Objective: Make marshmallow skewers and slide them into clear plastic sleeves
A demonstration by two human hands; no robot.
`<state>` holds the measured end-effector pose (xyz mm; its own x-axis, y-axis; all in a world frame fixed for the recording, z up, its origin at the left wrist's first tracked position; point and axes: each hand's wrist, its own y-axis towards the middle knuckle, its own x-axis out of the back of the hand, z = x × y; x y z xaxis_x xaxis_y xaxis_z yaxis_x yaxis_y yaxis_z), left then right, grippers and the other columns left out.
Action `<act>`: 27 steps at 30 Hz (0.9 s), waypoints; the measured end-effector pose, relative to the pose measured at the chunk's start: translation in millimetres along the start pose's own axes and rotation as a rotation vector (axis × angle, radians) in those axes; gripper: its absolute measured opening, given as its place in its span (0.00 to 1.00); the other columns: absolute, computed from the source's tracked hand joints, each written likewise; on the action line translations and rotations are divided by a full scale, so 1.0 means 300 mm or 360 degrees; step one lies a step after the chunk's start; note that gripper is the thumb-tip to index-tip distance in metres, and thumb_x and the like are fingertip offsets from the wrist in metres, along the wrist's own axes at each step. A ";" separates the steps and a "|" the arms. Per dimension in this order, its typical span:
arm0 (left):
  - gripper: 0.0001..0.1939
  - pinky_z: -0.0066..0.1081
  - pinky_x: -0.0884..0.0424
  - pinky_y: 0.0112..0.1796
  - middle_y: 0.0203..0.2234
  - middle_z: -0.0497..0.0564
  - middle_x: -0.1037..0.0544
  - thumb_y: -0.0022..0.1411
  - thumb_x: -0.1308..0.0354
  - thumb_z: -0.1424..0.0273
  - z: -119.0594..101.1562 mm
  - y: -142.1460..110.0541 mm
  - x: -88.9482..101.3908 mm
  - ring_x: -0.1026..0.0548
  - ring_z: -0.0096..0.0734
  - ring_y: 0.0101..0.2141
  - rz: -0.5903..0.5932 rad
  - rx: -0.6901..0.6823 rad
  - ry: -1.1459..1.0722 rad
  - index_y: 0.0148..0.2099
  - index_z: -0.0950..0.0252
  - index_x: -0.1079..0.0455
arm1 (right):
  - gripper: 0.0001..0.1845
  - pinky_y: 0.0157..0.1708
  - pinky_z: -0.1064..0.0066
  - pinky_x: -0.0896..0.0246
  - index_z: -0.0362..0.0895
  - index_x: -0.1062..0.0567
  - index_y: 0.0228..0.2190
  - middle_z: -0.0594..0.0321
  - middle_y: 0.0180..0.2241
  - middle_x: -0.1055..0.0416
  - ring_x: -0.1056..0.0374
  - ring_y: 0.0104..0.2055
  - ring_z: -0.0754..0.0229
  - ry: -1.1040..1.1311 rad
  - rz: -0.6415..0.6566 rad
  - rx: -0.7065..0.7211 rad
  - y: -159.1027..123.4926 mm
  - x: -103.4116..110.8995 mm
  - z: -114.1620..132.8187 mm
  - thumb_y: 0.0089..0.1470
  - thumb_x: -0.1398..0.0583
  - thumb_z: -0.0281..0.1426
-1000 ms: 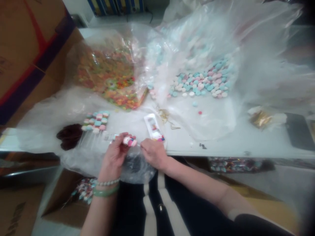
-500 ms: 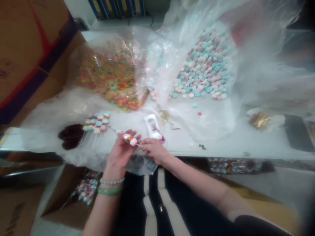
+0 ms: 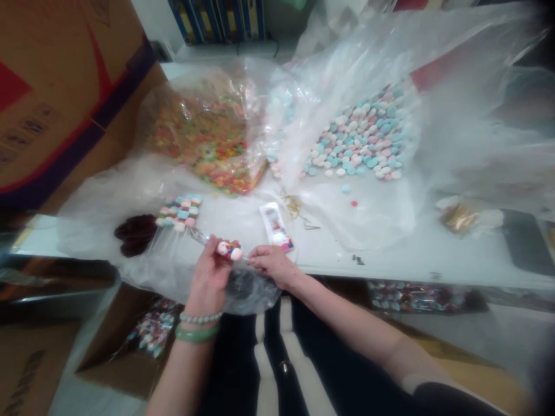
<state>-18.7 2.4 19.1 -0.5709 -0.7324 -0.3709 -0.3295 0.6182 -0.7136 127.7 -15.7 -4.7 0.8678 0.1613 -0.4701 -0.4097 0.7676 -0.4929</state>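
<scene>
Just changed: the left hand (image 3: 207, 276) had curled closer around the skewer (image 3: 229, 249) than half a second earlier, while the right hand (image 3: 273, 266) had barely moved.
Head view, left hand: It was clamped on the skewer, whose pink and white candies showed just above the fingers.
Head view, right hand: It stayed apart from the left, with its fingertips (image 3: 260, 254) just beside the candies; whether they gripped the stick, I could not tell.
Skewer: It lay just left of the card (image 3: 276, 227), its clear stick angled up and left.
Nearby: A clear bag (image 3: 249, 292) bunched below the hands. Left of the card lay a block of finished skewers (image 3: 177, 211) and a dark tuft (image 3: 135, 234).
Beyond: Behind the card sat a bag of orange-green candies (image 3: 199, 138) and a pastel candy heap (image 3: 359, 136); a gold packet (image 3: 457, 218) lay to its right.
Writing: The card bore coloured print, but no words were legible. Marks on the carton (image 3: 65, 86) were also unreadable.
</scene>
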 end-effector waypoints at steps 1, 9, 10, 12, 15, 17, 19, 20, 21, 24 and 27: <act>0.15 0.35 0.23 0.33 0.20 0.49 0.26 0.66 0.45 0.70 -0.001 -0.005 -0.004 0.22 0.34 0.26 -0.0005 -0.0013 -0.0012 0.26 0.67 0.34 | 0.09 0.18 0.76 0.64 0.42 0.29 0.21 0.74 0.14 0.42 0.51 0.17 0.71 -0.0008 0.0003 -0.0005 -0.001 -0.002 -0.001 0.35 0.35 0.32; 0.11 0.41 0.23 0.38 0.27 0.50 0.23 0.68 0.47 0.69 0.001 -0.015 -0.018 0.20 0.40 0.35 0.0032 -0.0093 -0.0080 0.31 0.66 0.33 | 0.09 0.18 0.77 0.63 0.42 0.30 0.20 0.74 0.13 0.43 0.52 0.17 0.72 0.0012 0.0007 -0.0009 -0.004 -0.008 0.001 0.36 0.35 0.32; 0.10 0.42 0.23 0.38 0.25 0.48 0.24 0.67 0.46 0.70 0.001 -0.014 -0.018 0.20 0.40 0.34 0.0043 -0.0118 -0.0075 0.32 0.66 0.32 | 0.09 0.17 0.77 0.63 0.42 0.30 0.20 0.74 0.13 0.42 0.51 0.17 0.72 0.0015 0.0002 -0.0013 -0.004 -0.007 0.001 0.36 0.35 0.32; 0.07 0.41 0.23 0.39 0.23 0.46 0.25 0.66 0.44 0.70 -0.003 -0.016 -0.017 0.20 0.39 0.33 0.0056 -0.0156 -0.0038 0.34 0.65 0.30 | 0.09 0.17 0.77 0.64 0.42 0.29 0.20 0.74 0.13 0.42 0.51 0.16 0.72 0.0024 -0.0006 -0.0030 -0.001 -0.004 0.000 0.36 0.35 0.32; 0.05 0.41 0.22 0.40 0.26 0.49 0.23 0.64 0.42 0.69 -0.013 -0.025 -0.006 0.20 0.39 0.35 0.0167 -0.0109 0.0051 0.36 0.65 0.28 | 0.10 0.16 0.77 0.66 0.41 0.29 0.21 0.74 0.14 0.42 0.52 0.16 0.72 0.0090 -0.0011 -0.0089 0.005 0.009 0.003 0.34 0.34 0.31; 0.05 0.40 0.23 0.42 0.32 0.54 0.20 0.61 0.38 0.70 -0.018 -0.031 0.007 0.20 0.42 0.39 0.0376 -0.0032 0.0152 0.38 0.67 0.27 | 0.11 0.16 0.77 0.69 0.41 0.28 0.22 0.74 0.14 0.42 0.53 0.16 0.73 0.0157 0.0012 -0.0121 0.008 0.020 0.008 0.34 0.33 0.31; 0.10 0.39 0.23 0.43 0.36 0.57 0.20 0.54 0.32 0.71 -0.017 -0.032 0.020 0.21 0.45 0.42 0.0600 -0.0012 0.0268 0.38 0.69 0.26 | 0.11 0.16 0.77 0.69 0.41 0.28 0.23 0.74 0.14 0.42 0.54 0.16 0.72 0.0188 0.0040 -0.0126 0.008 0.026 0.014 0.34 0.33 0.31; 0.12 0.39 0.23 0.44 0.36 0.56 0.20 0.51 0.30 0.72 -0.015 -0.030 0.024 0.21 0.45 0.42 0.0661 -0.0038 0.0304 0.38 0.69 0.26 | 0.11 0.16 0.77 0.69 0.41 0.28 0.23 0.74 0.14 0.42 0.54 0.16 0.72 0.0182 0.0041 -0.0114 0.007 0.026 0.017 0.34 0.33 0.31; 0.13 0.39 0.23 0.44 0.35 0.56 0.20 0.49 0.28 0.72 -0.012 -0.027 0.026 0.21 0.45 0.41 0.0680 -0.0071 0.0311 0.36 0.69 0.26 | 0.10 0.16 0.77 0.67 0.41 0.28 0.22 0.73 0.14 0.41 0.53 0.17 0.72 0.0161 0.0030 -0.0096 0.004 0.023 0.018 0.35 0.34 0.31; 0.09 0.39 0.23 0.43 0.30 0.52 0.21 0.53 0.30 0.72 0.001 -0.018 0.015 0.20 0.41 0.38 0.0561 -0.0129 0.0193 0.32 0.68 0.27 | 0.07 0.17 0.77 0.63 0.42 0.29 0.21 0.73 0.15 0.41 0.50 0.18 0.71 0.0065 -0.0033 -0.0017 -0.005 0.008 0.021 0.37 0.35 0.30; 0.07 0.39 0.23 0.44 0.28 0.51 0.22 0.61 0.38 0.74 0.010 -0.015 -0.009 0.21 0.36 0.36 0.0397 -0.0098 0.0050 0.30 0.68 0.29 | 0.06 0.18 0.76 0.60 0.42 0.30 0.21 0.73 0.15 0.42 0.50 0.18 0.70 -0.0016 -0.0056 0.0041 -0.011 -0.005 0.022 0.40 0.37 0.29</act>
<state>-13.3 0.7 21.5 -0.6631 -0.5466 -0.5114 -0.2205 0.7955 -0.5644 129.6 -14.3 2.4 0.8844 0.1397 -0.4453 -0.3713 0.7888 -0.4899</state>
